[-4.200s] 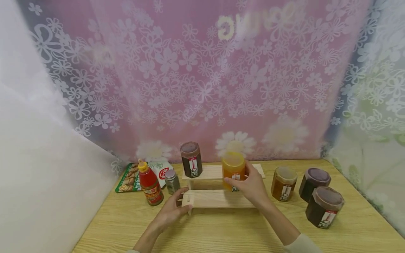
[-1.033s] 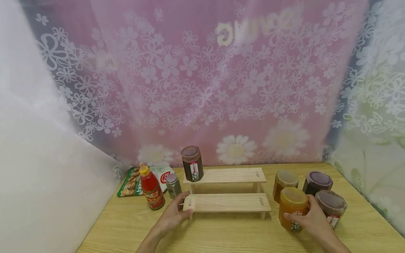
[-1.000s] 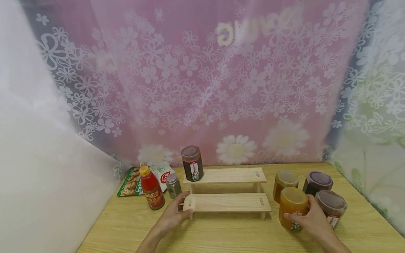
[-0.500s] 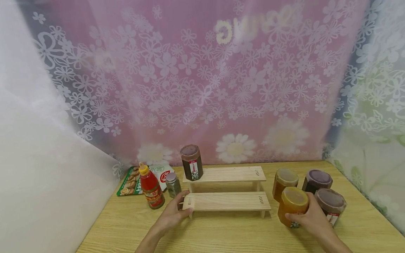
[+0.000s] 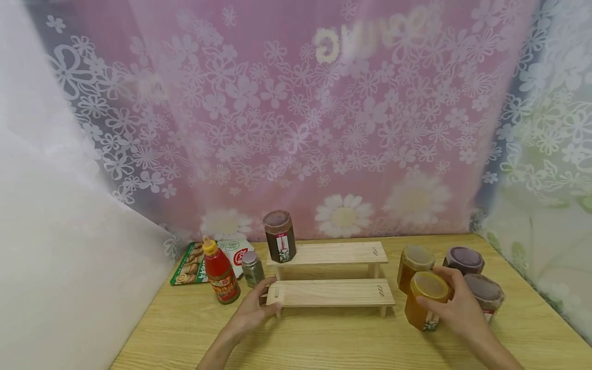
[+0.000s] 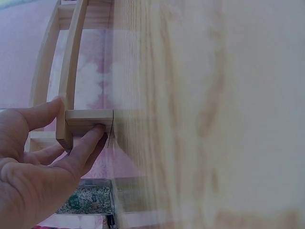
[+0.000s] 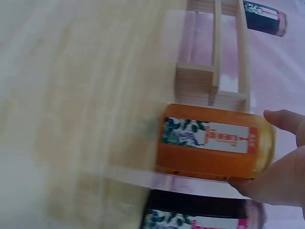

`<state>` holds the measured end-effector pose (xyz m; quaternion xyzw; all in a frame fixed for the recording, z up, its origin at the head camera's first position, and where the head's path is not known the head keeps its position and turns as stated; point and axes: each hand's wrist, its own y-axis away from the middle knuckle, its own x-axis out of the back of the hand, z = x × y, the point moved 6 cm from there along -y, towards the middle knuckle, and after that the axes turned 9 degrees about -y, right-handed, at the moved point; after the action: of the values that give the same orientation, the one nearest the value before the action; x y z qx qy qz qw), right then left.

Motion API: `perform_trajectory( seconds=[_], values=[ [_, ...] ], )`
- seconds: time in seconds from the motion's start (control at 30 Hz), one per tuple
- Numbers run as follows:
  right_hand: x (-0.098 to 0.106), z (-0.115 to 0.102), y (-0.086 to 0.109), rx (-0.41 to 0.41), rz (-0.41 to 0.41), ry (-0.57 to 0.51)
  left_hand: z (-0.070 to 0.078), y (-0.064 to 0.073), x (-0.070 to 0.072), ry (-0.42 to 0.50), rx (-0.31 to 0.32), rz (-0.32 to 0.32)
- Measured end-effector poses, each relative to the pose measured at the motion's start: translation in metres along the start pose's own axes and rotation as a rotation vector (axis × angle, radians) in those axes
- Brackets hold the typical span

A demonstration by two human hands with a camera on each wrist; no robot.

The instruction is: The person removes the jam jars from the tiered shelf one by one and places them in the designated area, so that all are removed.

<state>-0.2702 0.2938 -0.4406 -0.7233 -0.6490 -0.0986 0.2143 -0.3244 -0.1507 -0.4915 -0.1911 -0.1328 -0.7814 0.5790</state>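
My left hand (image 5: 252, 311) grips the left end of the lower tier of a wooden two-tier shelf (image 5: 330, 294), thumb and fingers on opposite sides in the left wrist view. At the right, my right hand (image 5: 460, 306) holds an orange jar (image 5: 420, 308) with a yellow lid, thumb and a finger around its upper part. The right wrist view shows this jar (image 7: 207, 143) with its label and the fingertips by the lid. A dark jar (image 5: 279, 239) stands on the upper tier's left end. Behind my right hand are an amber jar (image 5: 414, 270) and two dark jars (image 5: 464, 260), partly hidden.
A red sauce bottle (image 5: 222, 275) with a yellow cap and a small spice jar (image 5: 252, 270) stand left of the shelf. Green and white packets (image 5: 191, 267) lie behind them. A floral curtain (image 5: 296, 128) hangs at the table's back edge.
The orange jar has gone from the shelf to the right side, beside the other jars. Lately my right hand has shifted slightly up around it. My left hand has stayed on the shelf.
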Motion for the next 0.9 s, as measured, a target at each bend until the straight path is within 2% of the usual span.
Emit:
perform_trajectory(
  seconds=[0.13,0.27,0.4,0.53,0.8,0.9],
  values=[
    [0.001,-0.012,-0.002,0.034,-0.003,-0.018,-0.001,0.000,0.001,0.008,-0.003,0.003],
    [0.000,-0.024,-0.004,0.031,-0.022,-0.029,-0.002,0.000,0.001,0.012,-0.005,0.007],
    [-0.007,-0.035,-0.005,0.070,-0.027,-0.057,-0.003,0.000,0.002,0.015,-0.004,0.006],
    [-0.022,-0.046,-0.005,0.114,-0.046,-0.093,-0.003,0.001,0.002,0.021,-0.009,0.002],
    [-0.059,-0.067,-0.006,0.250,-0.105,-0.266,-0.002,0.001,0.001,0.017,-0.011,0.000],
    [-0.072,-0.075,-0.005,0.252,-0.131,-0.300,-0.001,0.000,0.002,0.013,-0.013,0.001]
  ],
)
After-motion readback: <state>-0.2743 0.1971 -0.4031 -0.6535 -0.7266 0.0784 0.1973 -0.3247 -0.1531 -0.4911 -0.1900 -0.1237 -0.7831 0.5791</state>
